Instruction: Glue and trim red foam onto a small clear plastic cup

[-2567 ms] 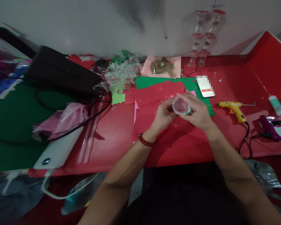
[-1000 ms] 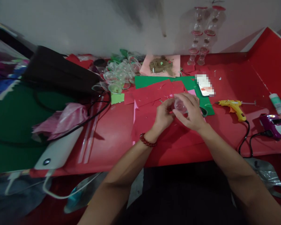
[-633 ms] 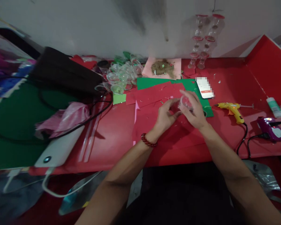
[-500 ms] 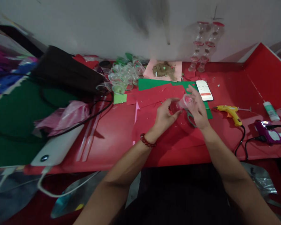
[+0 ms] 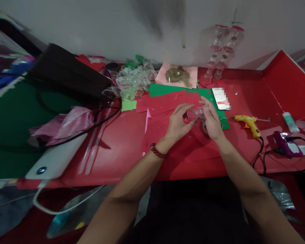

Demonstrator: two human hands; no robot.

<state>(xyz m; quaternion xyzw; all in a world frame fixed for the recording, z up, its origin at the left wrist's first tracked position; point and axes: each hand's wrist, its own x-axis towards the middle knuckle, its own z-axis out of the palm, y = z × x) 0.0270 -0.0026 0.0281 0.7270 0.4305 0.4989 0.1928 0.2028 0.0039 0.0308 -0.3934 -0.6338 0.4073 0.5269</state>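
Two small clear plastic cups (image 5: 193, 114), end to end in an hourglass shape, lie sideways between my hands. My left hand (image 5: 178, 121) is closed round the left cup, its thumb below and fingers above. At the other end, my right hand (image 5: 211, 118) curves its fingers and palm round the right cup. Whether the cups are stuck together I cannot tell. Under my hands are red sheets (image 5: 165, 134) and a green sheet (image 5: 174, 88). A dark ring-shaped handle (image 5: 204, 128), perhaps of scissors, shows beneath my right hand.
A yellow glue gun (image 5: 247, 122) with a cord lies right, near a phone (image 5: 220, 98) and a purple power adapter (image 5: 286, 144). Several clear cups (image 5: 134, 81) are heaped at the back, beside brown grains (image 5: 176, 75) on pink paper. Joined cups (image 5: 222, 49) hang on the wall.
My right hand has closed in round the right cup, its raised fingers now lower. The cups have turned more level. My left hand keeps its hold.
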